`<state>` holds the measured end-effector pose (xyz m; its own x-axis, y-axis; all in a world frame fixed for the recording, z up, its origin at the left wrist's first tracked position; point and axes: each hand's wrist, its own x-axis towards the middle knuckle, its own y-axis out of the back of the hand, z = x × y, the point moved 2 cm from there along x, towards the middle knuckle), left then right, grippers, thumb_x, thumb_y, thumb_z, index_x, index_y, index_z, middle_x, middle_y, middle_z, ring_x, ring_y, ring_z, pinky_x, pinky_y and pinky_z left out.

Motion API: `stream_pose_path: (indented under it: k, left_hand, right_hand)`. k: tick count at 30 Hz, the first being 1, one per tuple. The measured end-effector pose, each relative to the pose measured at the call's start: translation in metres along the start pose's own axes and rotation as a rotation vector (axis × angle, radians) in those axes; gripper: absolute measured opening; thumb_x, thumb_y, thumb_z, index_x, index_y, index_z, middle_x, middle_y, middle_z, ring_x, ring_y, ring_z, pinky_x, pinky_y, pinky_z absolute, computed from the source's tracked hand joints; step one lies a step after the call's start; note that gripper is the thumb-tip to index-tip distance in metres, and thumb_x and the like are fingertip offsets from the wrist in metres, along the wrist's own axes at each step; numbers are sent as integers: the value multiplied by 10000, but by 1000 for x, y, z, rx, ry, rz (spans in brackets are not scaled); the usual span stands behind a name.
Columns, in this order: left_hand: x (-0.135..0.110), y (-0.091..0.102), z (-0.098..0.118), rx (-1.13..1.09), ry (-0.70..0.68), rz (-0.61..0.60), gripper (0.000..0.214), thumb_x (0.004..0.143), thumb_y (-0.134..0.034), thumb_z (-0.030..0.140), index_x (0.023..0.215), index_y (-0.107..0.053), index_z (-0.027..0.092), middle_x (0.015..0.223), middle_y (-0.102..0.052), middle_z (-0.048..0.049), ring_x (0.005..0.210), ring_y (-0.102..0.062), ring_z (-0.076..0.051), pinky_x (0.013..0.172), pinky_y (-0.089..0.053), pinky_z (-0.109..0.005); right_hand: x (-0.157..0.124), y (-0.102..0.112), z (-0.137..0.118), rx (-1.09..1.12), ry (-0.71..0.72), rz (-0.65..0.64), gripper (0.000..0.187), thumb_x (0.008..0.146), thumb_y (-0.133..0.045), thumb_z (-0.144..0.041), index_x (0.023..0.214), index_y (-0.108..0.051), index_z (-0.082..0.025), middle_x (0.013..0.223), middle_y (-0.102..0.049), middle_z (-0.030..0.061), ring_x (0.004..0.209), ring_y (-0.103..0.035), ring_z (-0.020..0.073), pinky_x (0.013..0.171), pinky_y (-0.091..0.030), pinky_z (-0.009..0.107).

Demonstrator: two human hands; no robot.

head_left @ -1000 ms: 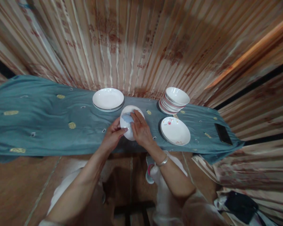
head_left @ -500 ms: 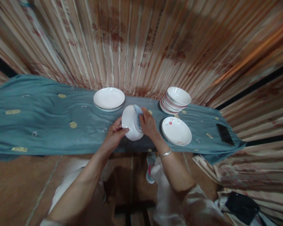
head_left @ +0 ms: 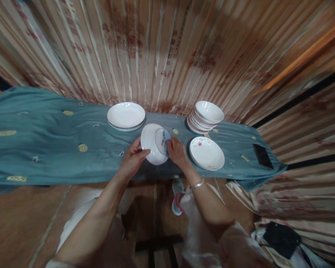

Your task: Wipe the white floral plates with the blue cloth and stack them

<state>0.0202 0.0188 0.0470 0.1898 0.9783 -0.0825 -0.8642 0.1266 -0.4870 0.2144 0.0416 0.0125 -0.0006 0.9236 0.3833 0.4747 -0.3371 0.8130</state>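
A white bowl (head_left: 150, 143) is held tilted above the table, its underside and round foot turned up toward me and to the right. My left hand (head_left: 133, 157) grips the bowl's left rim, thumb on the outside and fingers mostly hidden behind it. At the foot, my right hand (head_left: 178, 150) has closed fingers on a pale blue cloth (head_left: 166, 147), which lies against the bowl's base. Dark blue and red marks show there; whether they belong to cloth or bowl is unclear. A bracelet (head_left: 197, 184) circles my right wrist.
White plates (head_left: 126, 114) are stacked behind the bowl to the left. Several nested bowls (head_left: 209, 111) stand at the back right, with flower-patterned dishes (head_left: 207, 154) before them. A dark flat phone-like object (head_left: 262, 156) lies far right on the teal cloth (head_left: 58, 149). A curtain (head_left: 145, 56) hangs behind.
My right hand has shifted the blue cloth lower and right over the bowl's foot, uncovering more of the base. The bowl stays in my left hand. The whole view has moved slightly.
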Motion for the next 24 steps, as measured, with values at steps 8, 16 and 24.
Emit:
stream_pose_path:
  k: [8,16,24]
  left_hand:
    - [2,-1,2,-23,-4,25,657,564,-851,188,1202,-698,200,897,-765,-24,770,-673,-176,670,-525,-246]
    - [3,1,1,-41,-14,29,661,562,-850,171,1207,-705,190,944,-777,-41,787,-676,-177,673,-527,-242]
    - [2,-2,4,-63,-14,36,655,531,-857,163,1171,-715,176,952,-787,-42,748,-675,-151,654,-526,-215]
  right_hand:
    - [-15,-2,4,0,2,-24,352,1008,-383,-225,1257,-611,-126,1149,-717,203,1050,-697,294,926,-567,500]
    - [-26,8,-12,-38,-23,-76,400,1005,-379,-236,1302,-576,-56,1209,-686,267,1064,-695,322,935,-559,504]
    - [-33,33,-37,-188,-41,-246,388,1013,-366,-204,1314,-558,-52,1136,-716,237,976,-714,283,871,-577,431]
